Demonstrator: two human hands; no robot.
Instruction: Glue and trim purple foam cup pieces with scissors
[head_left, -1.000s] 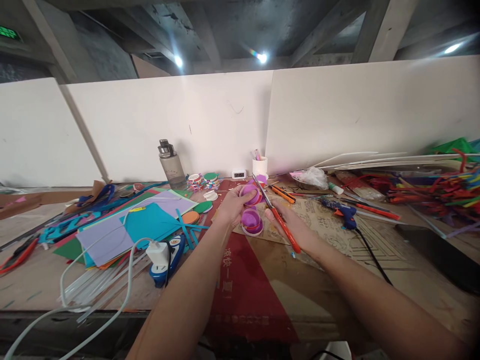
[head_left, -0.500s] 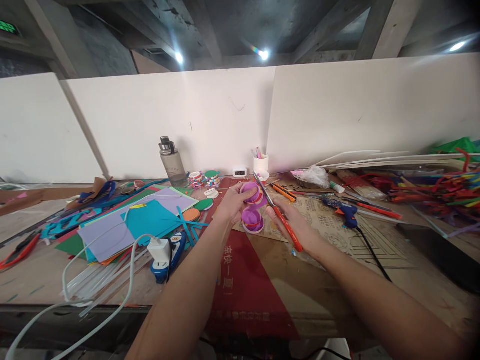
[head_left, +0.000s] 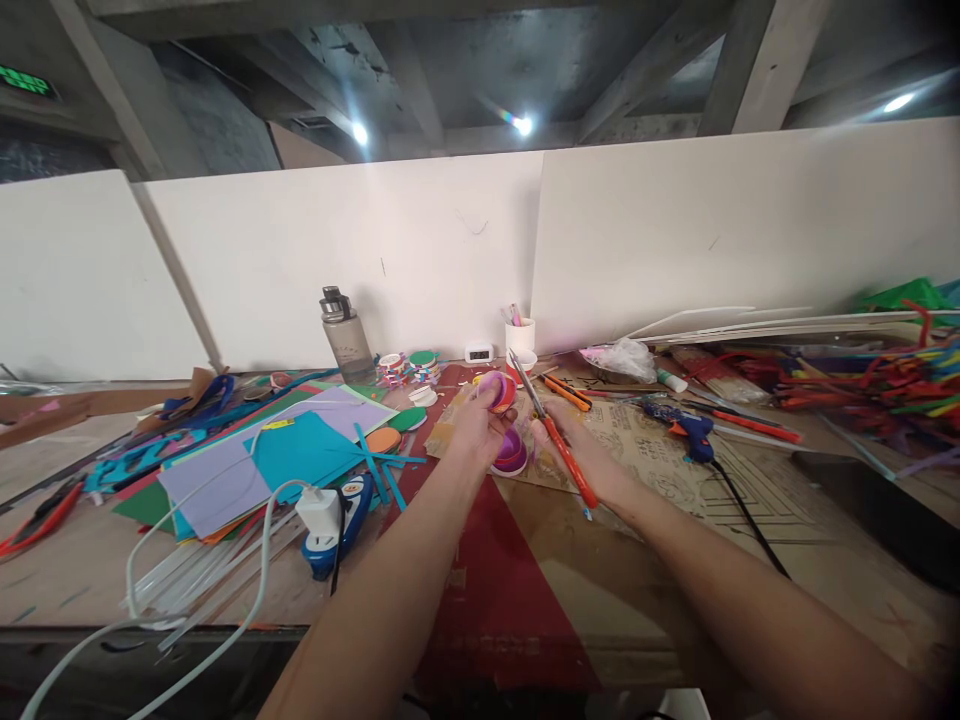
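My left hand is closed around a small round piece with a purple face and orange and yellow layers, partly covered by the fingers. In my right hand are red-handled scissors, blades pointing up and away, just right of the round piece. The blades look apart from it. Under my left hand, a purple round piece with a pale rim rests on the cardboard. Behind the blades stand a red-and-white paper cup and a white holder with pens.
Coloured paper sheets and a blue power strip with a white cable lie left. A bottle stands at the back. A glue gun, an orange utility knife and a black tablet-like slab lie right.
My left hand has turned and tilted the round piece, so its fingers cover more of it. The scissors stay nearly in place. The whole view has shifted slightly upward.
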